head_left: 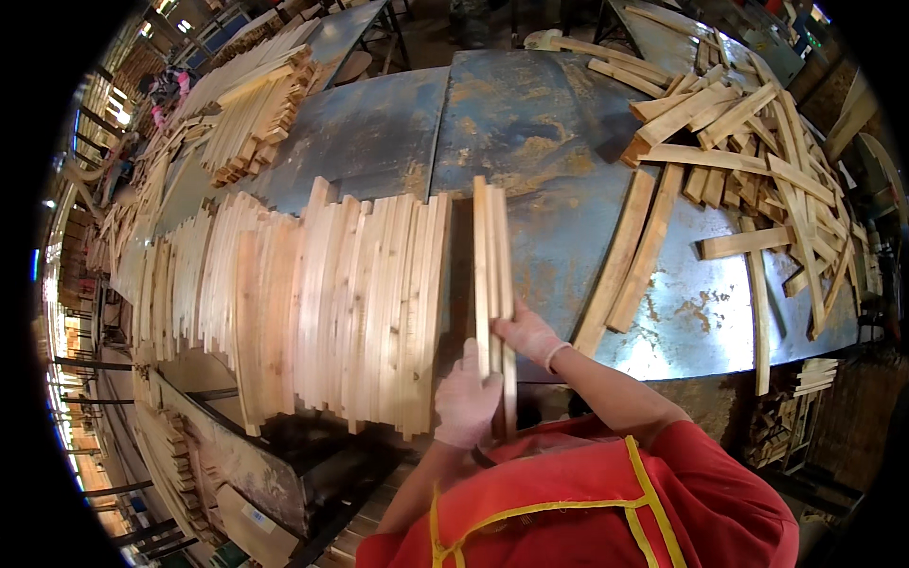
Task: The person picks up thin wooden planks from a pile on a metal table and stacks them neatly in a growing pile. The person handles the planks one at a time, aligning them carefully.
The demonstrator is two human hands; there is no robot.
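Note:
Between my two gloved hands stand a few narrow wooden strips (492, 256), pressed side by side and pointing away from me over the table's near edge. My left hand (468, 398) grips them from the left near their lower end. On the right side, my right hand (528, 338) holds them with its fingers partly hidden behind the wood. Just left of the strips, past a narrow gap, lies a long row of similar wooden strips (369, 303) packed edge to edge, their near ends uneven and overhanging the table.
The metal table (530, 133) is scuffed and stained. Two loose boards (632, 256) lie to the right, before a jumbled pile of boards (734, 156). A neater stack (260, 118) stands at the far left. Below right is a rack (791, 417) holding wood pieces.

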